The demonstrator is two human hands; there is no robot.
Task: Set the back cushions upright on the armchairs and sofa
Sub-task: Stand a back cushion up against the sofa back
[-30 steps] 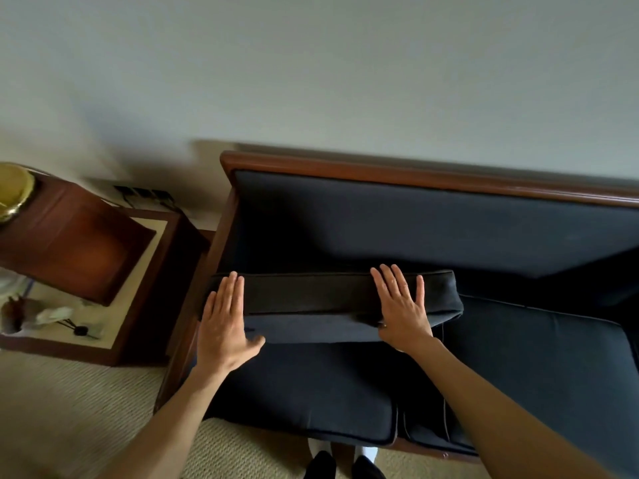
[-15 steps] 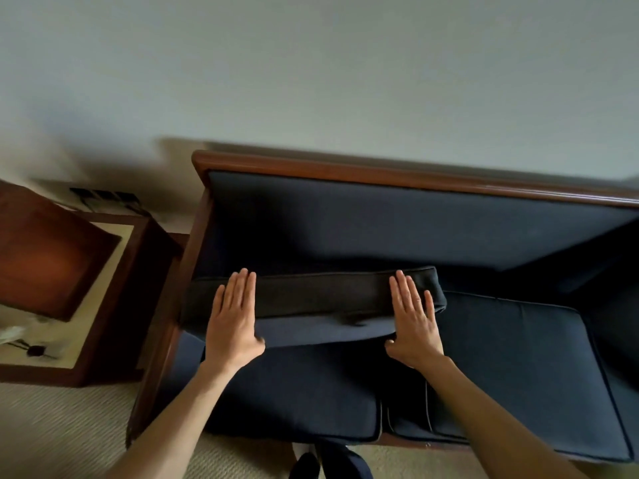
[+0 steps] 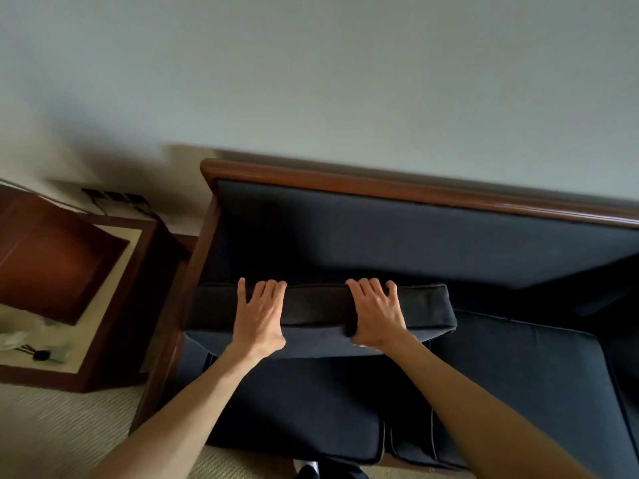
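A dark navy back cushion (image 3: 318, 309) stands on its edge at the left end of the sofa (image 3: 380, 184), its narrow top band facing up and its front face sloping toward me. My left hand (image 3: 259, 316) grips that top band left of the middle, fingertips bent over the far edge. My right hand (image 3: 377, 312) grips it right of the middle, thumb tucked under the front edge. Behind the cushion, the sofa's padded backrest (image 3: 397, 236) is bare.
Two navy seat cushions (image 3: 294, 409) lie under my arms. A dark wooden side table (image 3: 114, 305) with small items stands left of the sofa's wooden arm (image 3: 179, 305). Beige carpet (image 3: 52, 437) covers the floor. The pale wall is close behind.
Both hands moved closer together along the cushion's top and their fingers went from flat to bent over its far edge. The cushion has risen a little.
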